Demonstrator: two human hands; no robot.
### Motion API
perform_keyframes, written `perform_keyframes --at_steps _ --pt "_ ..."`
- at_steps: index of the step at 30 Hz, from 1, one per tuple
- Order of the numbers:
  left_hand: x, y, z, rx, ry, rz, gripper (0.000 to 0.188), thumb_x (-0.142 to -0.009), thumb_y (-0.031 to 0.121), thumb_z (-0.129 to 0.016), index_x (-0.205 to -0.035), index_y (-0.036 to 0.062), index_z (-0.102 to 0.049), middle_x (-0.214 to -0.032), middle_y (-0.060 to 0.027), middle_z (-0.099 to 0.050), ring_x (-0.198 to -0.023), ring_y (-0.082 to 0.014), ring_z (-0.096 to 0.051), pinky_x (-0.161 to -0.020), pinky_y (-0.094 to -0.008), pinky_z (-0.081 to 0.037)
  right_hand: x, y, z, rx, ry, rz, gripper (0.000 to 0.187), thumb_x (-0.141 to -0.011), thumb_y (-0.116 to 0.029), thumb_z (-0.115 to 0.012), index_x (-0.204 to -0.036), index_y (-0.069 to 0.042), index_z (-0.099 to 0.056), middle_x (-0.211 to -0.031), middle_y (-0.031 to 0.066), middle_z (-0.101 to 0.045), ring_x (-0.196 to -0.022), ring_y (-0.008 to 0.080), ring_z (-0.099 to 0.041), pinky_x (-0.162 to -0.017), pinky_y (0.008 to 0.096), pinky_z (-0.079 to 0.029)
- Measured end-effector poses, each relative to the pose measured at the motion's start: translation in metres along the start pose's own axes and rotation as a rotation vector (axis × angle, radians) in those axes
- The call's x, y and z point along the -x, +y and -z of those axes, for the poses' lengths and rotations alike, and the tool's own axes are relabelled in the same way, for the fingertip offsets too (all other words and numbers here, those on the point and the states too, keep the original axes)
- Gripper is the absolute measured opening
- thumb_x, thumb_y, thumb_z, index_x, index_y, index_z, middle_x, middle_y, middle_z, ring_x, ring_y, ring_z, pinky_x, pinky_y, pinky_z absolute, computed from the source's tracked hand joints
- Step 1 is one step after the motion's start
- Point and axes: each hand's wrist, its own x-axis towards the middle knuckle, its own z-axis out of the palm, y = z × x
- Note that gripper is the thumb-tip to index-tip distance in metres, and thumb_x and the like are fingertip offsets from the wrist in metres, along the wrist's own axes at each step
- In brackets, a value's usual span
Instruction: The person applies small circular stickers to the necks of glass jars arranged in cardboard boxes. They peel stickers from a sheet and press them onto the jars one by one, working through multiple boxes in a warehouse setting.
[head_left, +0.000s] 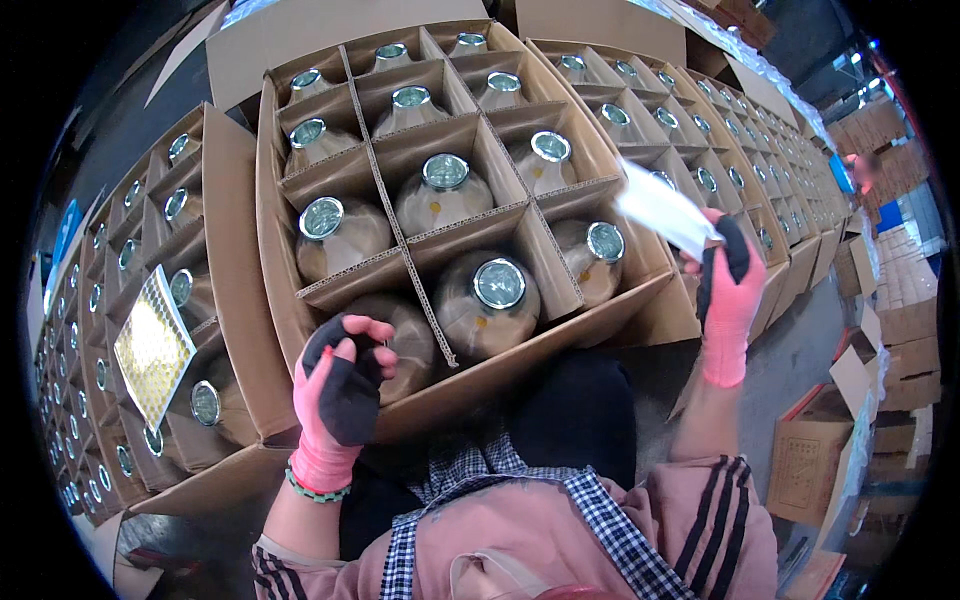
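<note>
A cardboard box (455,385) split by cardboard dividers stands in front of me, with a round-bodied clear glass jar (487,318) in each cell. The jars' necks are rimmed in silver, and small gold dots show on several bodies. My left hand (345,385), in a pink and black glove with bare fingertips, is at the near left cell, fingers loosely curled and apart. It hides the neck of the jar (405,345) there; contact is unclear. Over the box's right side, my right hand (730,275), gloved alike, pinches a white sheet (665,210), blurred and bright.
More divided boxes of jars run along the left (235,300) and right (790,235). A sheet of round gold stickers (155,350) lies on the left jars. An open carton (808,465) stands at right on the grey floor. Another person (862,172) is far right.
</note>
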Motion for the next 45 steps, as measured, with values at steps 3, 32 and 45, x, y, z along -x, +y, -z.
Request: perform_keyframes --at_steps 3,32,45 --pt "0.003 0.001 -0.004 -0.129 -0.070 0.011 0.028 -0.085 0.019 -0.052 -0.104 -0.0015 -0.051 -0.095 -0.0149 -0.058 -0.076 -0.0185 -0.059 -0.067 -0.0297 -0.047 -0.012 0.004 0.010 0.521 -0.143 0.031 0.021 -0.080 -0.006 -0.048 -0.099 -0.005 -0.059 -0.084 0.0131 -0.062 -0.073 0.0232 -0.061 -0.066 0.0309 -0.046" --pt "-0.003 0.000 -0.007 -0.140 -0.120 0.090 0.030 -0.086 0.022 -0.051 -0.105 -0.0010 -0.052 -0.097 -0.0131 -0.058 -0.081 -0.0181 -0.059 -0.072 -0.0304 -0.047 -0.053 0.073 -0.034 1.063 -0.233 0.474 0.014 -0.075 -0.011 -0.056 -0.087 -0.004 -0.056 -0.082 0.0146 -0.060 -0.078 0.0318 -0.058 -0.068 0.0376 -0.047" --pt "0.001 -0.001 -0.003 -0.136 -0.158 0.093 0.021 -0.085 0.014 -0.052 -0.099 -0.0009 -0.055 -0.094 -0.0083 -0.058 -0.081 -0.0139 -0.057 -0.073 -0.0261 -0.046 0.050 -0.178 -0.099 -1.047 -1.493 0.530 0.021 -0.070 -0.012 -0.066 -0.085 0.000 -0.057 -0.079 0.0135 -0.062 -0.067 0.0189 -0.060 -0.060 0.0298 -0.050"
